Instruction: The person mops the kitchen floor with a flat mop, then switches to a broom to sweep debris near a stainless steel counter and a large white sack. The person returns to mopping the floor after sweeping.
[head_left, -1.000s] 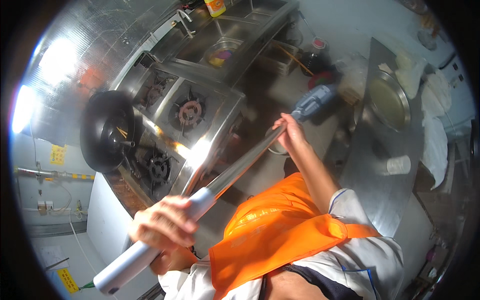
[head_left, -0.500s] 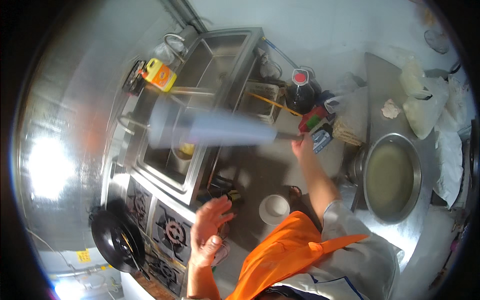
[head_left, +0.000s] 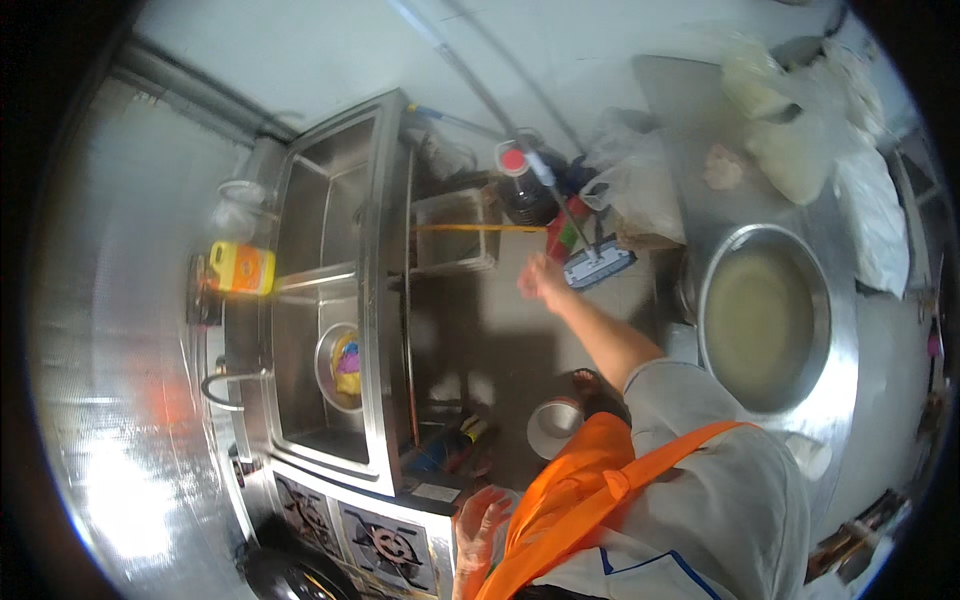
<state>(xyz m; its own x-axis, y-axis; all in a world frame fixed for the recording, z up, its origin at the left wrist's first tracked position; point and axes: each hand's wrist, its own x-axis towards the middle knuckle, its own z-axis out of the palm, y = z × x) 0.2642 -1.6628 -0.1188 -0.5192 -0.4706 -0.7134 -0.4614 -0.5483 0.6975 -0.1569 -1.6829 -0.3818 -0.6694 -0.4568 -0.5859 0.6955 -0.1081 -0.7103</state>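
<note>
A flat mop with a blue-grey head [head_left: 600, 265] stands on the floor, its long pole [head_left: 480, 92] slanting up against the far wall. Just left of the mop head, my right hand [head_left: 542, 280] is stretched forward, slightly blurred. Its fingers look loosely bent, with nothing visible in them. My left hand [head_left: 484, 522] is low in front of me, fingers apart and holding nothing, near the stove's edge. A white bucket [head_left: 555, 425] stands on the floor between my arms.
At left is a steel double sink [head_left: 335, 440] with a bowl [head_left: 325, 365] of colourful cloths and a yellow jug [head_left: 242, 268] beside it. A stove [head_left: 390, 545] and black wok [head_left: 295, 575] are lower left. At right, a large basin [head_left: 765, 325] of cloudy liquid sits on a steel table [head_left: 690, 110].
My right hand has let go of the mop pole, which has swung from in front of me to lean against the wall. My left hand has dropped lower, and my view has turned.
</note>
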